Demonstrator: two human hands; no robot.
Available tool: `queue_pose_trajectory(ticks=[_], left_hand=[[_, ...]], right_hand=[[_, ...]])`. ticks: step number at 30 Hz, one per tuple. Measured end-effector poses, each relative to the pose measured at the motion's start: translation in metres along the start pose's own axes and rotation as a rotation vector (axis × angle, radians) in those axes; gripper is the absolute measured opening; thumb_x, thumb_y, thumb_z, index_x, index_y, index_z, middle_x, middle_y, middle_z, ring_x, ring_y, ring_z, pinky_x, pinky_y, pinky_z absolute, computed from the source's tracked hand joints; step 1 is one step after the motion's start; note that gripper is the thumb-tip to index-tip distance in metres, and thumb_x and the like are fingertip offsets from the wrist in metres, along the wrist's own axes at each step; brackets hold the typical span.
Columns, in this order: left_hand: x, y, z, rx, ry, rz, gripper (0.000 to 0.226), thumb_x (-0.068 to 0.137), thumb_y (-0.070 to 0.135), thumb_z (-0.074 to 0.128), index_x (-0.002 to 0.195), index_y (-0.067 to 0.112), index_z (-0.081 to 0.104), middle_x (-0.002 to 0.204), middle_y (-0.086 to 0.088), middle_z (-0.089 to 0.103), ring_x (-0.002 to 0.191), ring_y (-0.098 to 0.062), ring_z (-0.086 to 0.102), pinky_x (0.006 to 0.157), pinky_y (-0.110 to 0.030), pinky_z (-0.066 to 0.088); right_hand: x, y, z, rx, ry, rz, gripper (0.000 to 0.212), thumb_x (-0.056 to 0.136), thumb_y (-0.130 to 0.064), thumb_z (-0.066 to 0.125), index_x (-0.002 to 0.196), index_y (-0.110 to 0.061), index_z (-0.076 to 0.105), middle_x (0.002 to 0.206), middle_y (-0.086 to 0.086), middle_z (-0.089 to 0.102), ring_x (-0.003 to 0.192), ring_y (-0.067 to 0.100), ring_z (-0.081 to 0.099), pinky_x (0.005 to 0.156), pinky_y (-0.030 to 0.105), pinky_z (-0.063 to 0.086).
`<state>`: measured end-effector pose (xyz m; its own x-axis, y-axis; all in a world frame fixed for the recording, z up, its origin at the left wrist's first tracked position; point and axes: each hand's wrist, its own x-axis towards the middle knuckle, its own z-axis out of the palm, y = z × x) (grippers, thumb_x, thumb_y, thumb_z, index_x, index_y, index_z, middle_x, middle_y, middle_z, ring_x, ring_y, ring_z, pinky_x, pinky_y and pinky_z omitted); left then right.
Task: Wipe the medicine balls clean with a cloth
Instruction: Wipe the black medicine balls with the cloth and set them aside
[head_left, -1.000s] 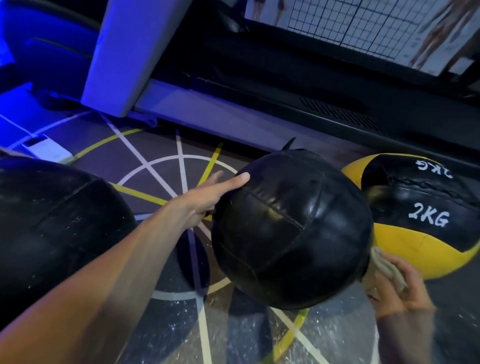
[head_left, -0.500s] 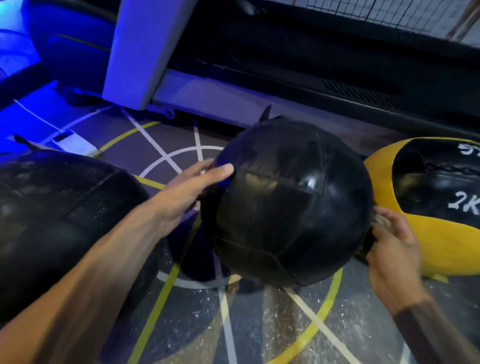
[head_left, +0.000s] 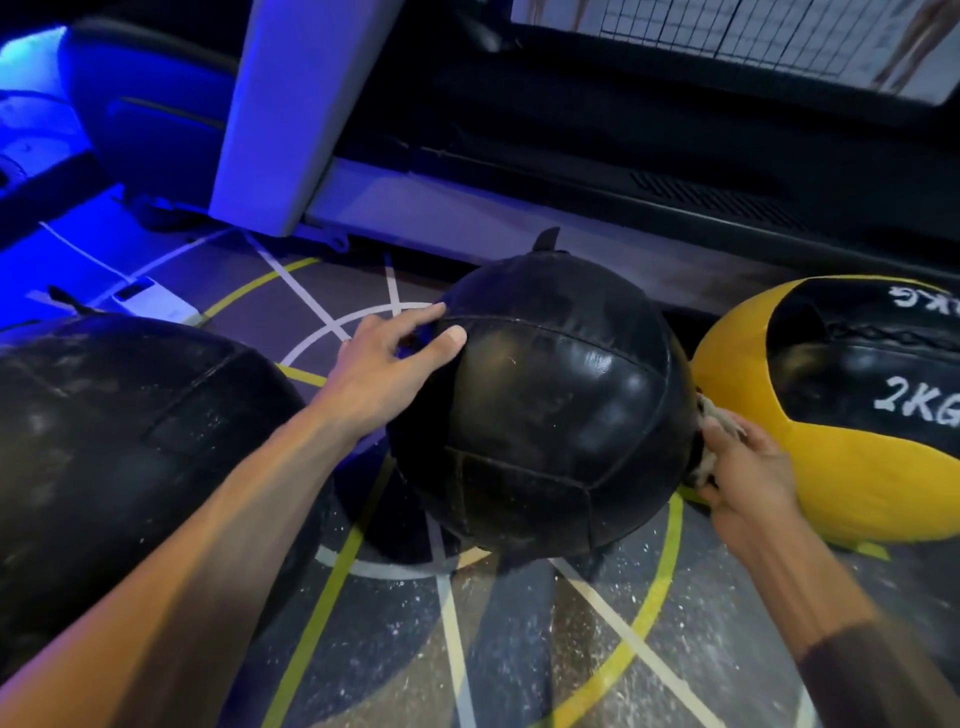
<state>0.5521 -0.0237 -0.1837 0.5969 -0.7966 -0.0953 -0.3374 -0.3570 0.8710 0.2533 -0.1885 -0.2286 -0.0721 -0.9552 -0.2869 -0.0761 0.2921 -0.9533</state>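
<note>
A black medicine ball (head_left: 545, 405) is sitting mid-floor on the painted yellow and white lines. The left hand (head_left: 387, 364) is resting against its upper left side with fingers fairly straight and spread, the fingertips touching the leather near a seam. The right hand (head_left: 743, 478) is curling round a pale cloth (head_left: 714, 415) and pressing it against the ball's right edge; most of the cloth is hiding behind the ball's curve, so how it is folded cannot be told.

A yellow and black ball marked 2KG (head_left: 841, 410) is lying just beside the right hand, leaving only a narrow gap between the two balls, and that gap is where the hand is working. A larger dusty black ball (head_left: 119, 457) is crowding the left, under the left forearm. Behind the balls, the base of a dark machine (head_left: 571, 171) and a pale upright panel (head_left: 291, 114) are closing off the far side. The speckled floor (head_left: 519, 649) toward the person is lying open.
</note>
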Motion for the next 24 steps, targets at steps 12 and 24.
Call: queue_pose_trajectory(ticks=[12, 24], left_hand=[[0.015, -0.001, 0.023, -0.046, 0.117, 0.066, 0.066, 0.066, 0.087, 0.053, 0.124, 0.056, 0.063, 0.114, 0.021, 0.041, 0.127, -0.016, 0.051, 0.116, -0.038, 0.04], [0.032, 0.023, 0.032, -0.07, 0.046, 0.004, 0.061, 0.083, 0.083, 0.053, 0.137, 0.054, 0.057, 0.126, 0.013, 0.042, 0.131, -0.011, 0.047, 0.112, -0.026, 0.034]], right_hand=[[-0.095, -0.042, 0.038, -0.674, -0.242, -1.215, 0.026, 0.087, -0.001, 0.071, 0.111, -0.01, 0.069, 0.109, 0.004, 0.064, 0.1, 0.017, 0.057, 0.089, 0.023, 0.046], [-0.095, -0.027, 0.026, -0.876, -0.282, -1.285, 0.032, 0.08, 0.001, 0.076, 0.109, -0.013, 0.071, 0.108, 0.005, 0.062, 0.093, 0.027, 0.057, 0.077, 0.034, 0.046]])
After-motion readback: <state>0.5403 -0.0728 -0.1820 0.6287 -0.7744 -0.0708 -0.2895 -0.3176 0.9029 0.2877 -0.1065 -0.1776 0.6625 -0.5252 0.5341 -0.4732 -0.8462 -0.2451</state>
